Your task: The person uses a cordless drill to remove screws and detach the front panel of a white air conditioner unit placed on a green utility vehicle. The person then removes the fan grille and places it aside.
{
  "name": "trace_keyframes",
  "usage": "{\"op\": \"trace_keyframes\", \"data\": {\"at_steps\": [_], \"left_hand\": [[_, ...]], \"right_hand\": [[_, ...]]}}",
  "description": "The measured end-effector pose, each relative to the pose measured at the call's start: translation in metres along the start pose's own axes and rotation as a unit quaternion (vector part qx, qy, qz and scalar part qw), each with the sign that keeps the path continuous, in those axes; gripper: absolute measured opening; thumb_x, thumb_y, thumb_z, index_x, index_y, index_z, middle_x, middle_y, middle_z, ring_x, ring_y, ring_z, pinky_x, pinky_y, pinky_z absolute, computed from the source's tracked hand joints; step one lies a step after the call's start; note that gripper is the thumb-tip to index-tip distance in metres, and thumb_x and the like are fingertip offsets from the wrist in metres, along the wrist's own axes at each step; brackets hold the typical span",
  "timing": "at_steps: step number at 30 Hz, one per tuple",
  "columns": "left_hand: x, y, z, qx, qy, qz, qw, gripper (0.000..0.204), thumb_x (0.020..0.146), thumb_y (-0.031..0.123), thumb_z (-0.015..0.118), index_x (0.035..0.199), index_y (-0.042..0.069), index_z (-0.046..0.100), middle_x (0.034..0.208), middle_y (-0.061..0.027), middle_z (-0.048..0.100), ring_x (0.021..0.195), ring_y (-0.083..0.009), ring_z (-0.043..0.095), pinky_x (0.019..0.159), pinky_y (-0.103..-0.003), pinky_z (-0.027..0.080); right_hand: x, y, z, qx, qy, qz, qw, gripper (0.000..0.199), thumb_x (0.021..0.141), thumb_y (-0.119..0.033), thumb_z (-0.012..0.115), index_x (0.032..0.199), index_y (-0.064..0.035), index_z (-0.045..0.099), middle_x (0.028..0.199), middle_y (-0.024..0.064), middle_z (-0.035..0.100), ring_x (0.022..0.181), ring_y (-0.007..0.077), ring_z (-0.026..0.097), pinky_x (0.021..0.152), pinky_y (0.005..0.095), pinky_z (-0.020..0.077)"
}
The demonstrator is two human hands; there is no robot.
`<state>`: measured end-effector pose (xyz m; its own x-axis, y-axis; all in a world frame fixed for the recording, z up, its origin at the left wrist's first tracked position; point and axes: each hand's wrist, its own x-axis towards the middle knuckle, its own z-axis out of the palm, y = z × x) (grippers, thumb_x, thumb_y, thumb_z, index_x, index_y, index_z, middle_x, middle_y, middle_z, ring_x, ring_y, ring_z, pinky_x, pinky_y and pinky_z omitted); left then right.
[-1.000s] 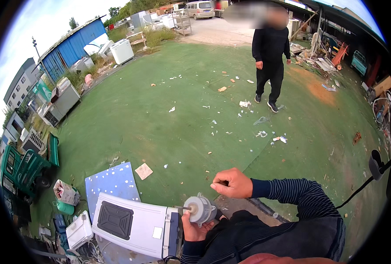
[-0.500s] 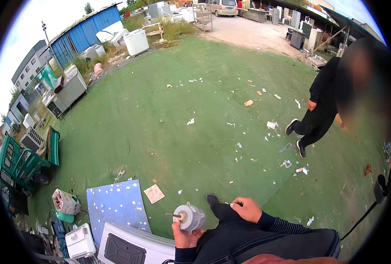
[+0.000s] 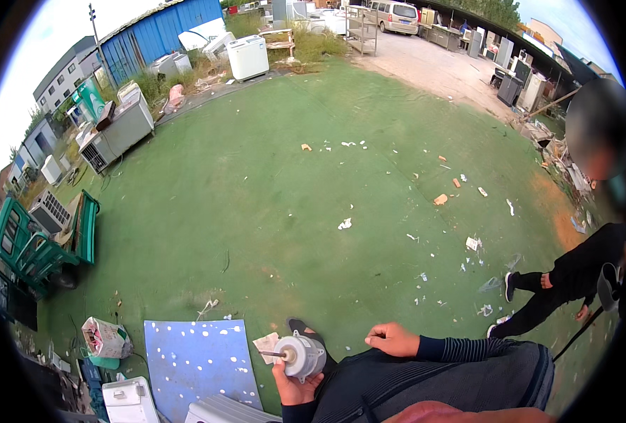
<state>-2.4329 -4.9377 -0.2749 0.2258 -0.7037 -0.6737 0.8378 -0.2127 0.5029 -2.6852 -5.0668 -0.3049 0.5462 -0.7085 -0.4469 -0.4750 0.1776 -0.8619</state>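
In my left hand (image 3: 295,389) sits a round grey electric motor (image 3: 304,357), its metal shaft pointing left. The fingers curl round the motor's lower side, near waist height. My right hand (image 3: 394,340) hovers in front of my body, fingers curled in, with nothing visible in it. Below the motor, a pale square tile (image 3: 265,345) lies on the ground beside my shoe (image 3: 300,327), partly covered by the motor.
A blue spotted board (image 3: 200,359) lies at the front left, near a white appliance panel (image 3: 131,402) and a bag (image 3: 105,338). Further left stands a green three-wheeled truck (image 3: 34,247). A person in dark clothes (image 3: 574,282) walks at the right. Litter (image 3: 345,223) dots the green ground.
My view has turned, so the board and yard shift in the picture. The other person has come nearer along the right side. The motor stays in my left hand.
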Motion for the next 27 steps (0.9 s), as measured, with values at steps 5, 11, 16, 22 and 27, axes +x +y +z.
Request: {"op": "trace_keyframes", "data": {"at_steps": [5,11,16,22,27], "left_hand": [[0.081,0.109,0.002,0.044,-0.037,0.018,0.998,0.069,0.085,0.068,0.046,0.126,0.013,0.057,0.110,-0.0103,0.067,0.086,-0.0271,0.066,0.064,-0.039,0.056],[0.146,0.247,0.036,0.101,-0.039,0.080,0.991,0.062,0.087,0.063,0.048,0.125,0.014,0.055,0.107,-0.0076,0.067,0.086,-0.0246,0.068,0.060,-0.036,0.057],[0.207,0.327,0.057,0.102,-0.048,0.076,0.991,0.058,0.089,0.057,0.049,0.128,0.015,0.052,0.111,-0.0055,0.067,0.091,-0.0230,0.069,0.060,-0.034,0.058],[0.307,0.437,0.049,0.115,-0.033,0.078,0.990,0.057,0.089,0.057,0.048,0.125,0.014,0.054,0.111,-0.0064,0.067,0.092,-0.0218,0.068,0.063,-0.036,0.057],[0.372,0.548,0.019,0.100,-0.022,0.135,0.986,0.057,0.092,0.047,0.049,0.122,-0.001,0.058,0.110,-0.0108,0.067,0.095,-0.0203,0.067,0.074,-0.030,0.053]], "right_hand": [[0.099,-0.096,0.026,0.055,0.032,-0.014,0.998,0.031,0.094,-0.029,0.063,0.099,0.0011,0.068,0.085,0.0070,0.069,0.078,0.0137,0.061,0.072,0.0300,0.0490],[0.209,-0.199,0.049,0.003,-0.001,-0.050,0.999,0.039,0.096,-0.037,0.061,0.099,0.0009,0.068,0.087,0.0093,0.069,0.080,0.0161,0.062,0.074,0.0310,0.0494],[0.313,-0.261,0.072,0.112,-0.079,-0.009,0.990,0.051,0.098,-0.047,0.056,0.112,0.0012,0.066,0.094,0.0082,0.066,0.084,0.0158,0.060,0.076,0.0305,0.0492],[0.478,-0.312,0.097,0.199,-0.273,-0.024,0.941,0.053,0.102,-0.051,0.045,0.105,-0.0014,0.063,0.097,0.0047,0.063,0.085,0.0130,0.061,0.075,0.0275,0.0493],[0.612,-0.401,0.140,0.103,-0.311,-0.048,0.944,0.049,0.098,-0.045,0.058,0.090,0.0025,0.064,0.078,0.0033,0.061,0.076,0.0100,0.055,0.070,0.0281,0.0468]]}}
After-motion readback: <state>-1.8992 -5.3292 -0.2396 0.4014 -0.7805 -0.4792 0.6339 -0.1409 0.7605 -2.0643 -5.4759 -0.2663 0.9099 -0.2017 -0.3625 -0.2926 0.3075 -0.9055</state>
